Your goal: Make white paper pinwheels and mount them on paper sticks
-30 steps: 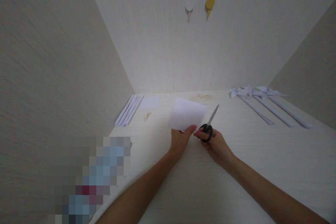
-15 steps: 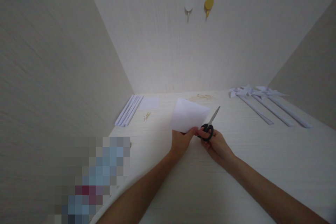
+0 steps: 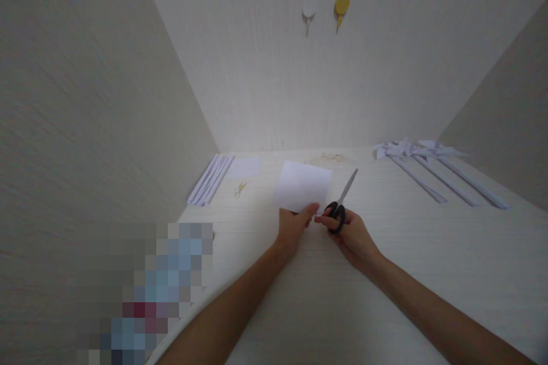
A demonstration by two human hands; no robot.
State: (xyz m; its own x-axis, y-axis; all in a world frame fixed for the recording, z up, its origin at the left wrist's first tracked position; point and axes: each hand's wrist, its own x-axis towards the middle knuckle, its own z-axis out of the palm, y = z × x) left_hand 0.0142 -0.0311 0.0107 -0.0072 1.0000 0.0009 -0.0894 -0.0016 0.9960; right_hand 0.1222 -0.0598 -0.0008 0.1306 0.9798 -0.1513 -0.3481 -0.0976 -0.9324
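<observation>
1. The left hand (image 3: 294, 227) was closed on the lower edge of a white paper sheet (image 3: 303, 183), its thumb lying on top.
2. The right hand (image 3: 354, 235) was curled around black-handled scissors (image 3: 341, 202), their blades pointing away, just right of the sheet.
3. Both were over the desk (image 3: 428, 251), between white paper rolls (image 3: 211, 180) at left and folded paper pieces (image 3: 406, 150) at right.

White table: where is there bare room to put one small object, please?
Free: the table between the right hand and the paper pinwheels; a smaller patch between the left hand and the small sticks. Crowded: the far right corner, under the pinwheel heads; the far left, with paper rolls and a flat sheet; the middle, where the held paper and scissors are.
</observation>
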